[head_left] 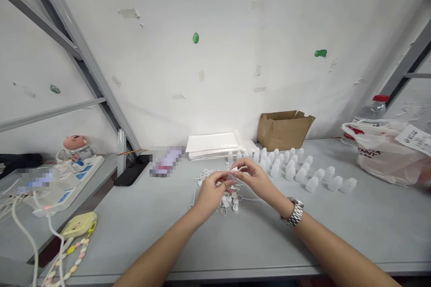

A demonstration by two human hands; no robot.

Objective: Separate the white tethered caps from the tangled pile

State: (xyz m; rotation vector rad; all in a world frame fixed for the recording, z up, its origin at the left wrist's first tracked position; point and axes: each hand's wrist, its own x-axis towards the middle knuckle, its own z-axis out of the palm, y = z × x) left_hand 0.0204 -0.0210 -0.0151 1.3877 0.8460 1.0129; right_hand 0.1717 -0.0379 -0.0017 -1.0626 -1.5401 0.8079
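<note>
My left hand [210, 190] and my right hand [254, 177] meet above the grey table [336, 228], both pinched on one small clear plastic piece [232, 177] held between their fingertips. A silver watch [293, 212] sits on my right wrist. Under the hands lies a loose pile of small white caps and rings [226, 199]. Several small white bottles [296, 168] stand in rows just right of the hands.
A stack of white sheets [213, 145] and an open cardboard box [283, 129] sit by the wall. A plastic bag [390, 154] and a water bottle [370, 112] are at the right. Power strips with cables [63, 179], a black phone [129, 175] and a yellow case [79, 224] lie left.
</note>
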